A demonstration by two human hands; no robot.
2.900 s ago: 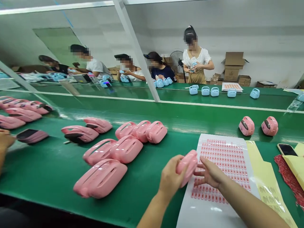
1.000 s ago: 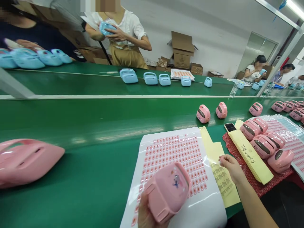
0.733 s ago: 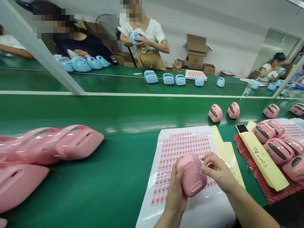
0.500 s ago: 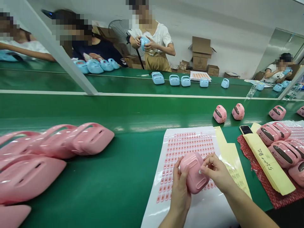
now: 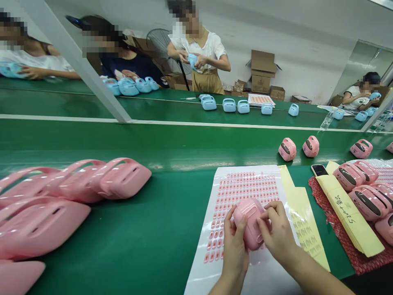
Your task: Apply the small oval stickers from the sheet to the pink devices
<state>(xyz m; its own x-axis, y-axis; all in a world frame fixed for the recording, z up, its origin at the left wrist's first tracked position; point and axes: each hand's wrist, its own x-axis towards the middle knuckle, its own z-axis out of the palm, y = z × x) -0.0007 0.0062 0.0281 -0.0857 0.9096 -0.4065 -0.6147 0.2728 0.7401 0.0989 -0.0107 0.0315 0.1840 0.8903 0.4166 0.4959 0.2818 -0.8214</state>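
- Pink glossy plastic case [image 5: 248, 227], rounded and boxy, is up in the person's two hands at lower centre, held just above the sticker sheet!
- Left hand [image 5: 235, 254] takes the case from its left side, fingers [image 5: 229, 221] wrapped round and gripping.
- Right hand [image 5: 276, 233] comes in from the other side, fingers [image 5: 267, 209] closed on the case's upper edge, gripping too.
- Right beneath them, a white glossy sheet of small pink stickers [image 5: 201, 280] lies flat on the green tabletop [image 5: 153, 241].
- Just to its right, a yellow backing paper [image 5: 303, 229] overlaps the sheet's edge.
- Over at left, big pink plastic shells [image 5: 119, 178] lie overlapping in a heap.
- Far right, a cluster of pink cases [image 5: 365, 196] sits on a red mat [image 5: 325, 221], beside a yellow paper strip with handwriting [image 5: 346, 217] and a black phone [image 5: 319, 169].
- Up top, a co-worker in a white blouse [image 5: 199, 49] handles a light-blue case [image 5: 192, 61] behind a second green bench.
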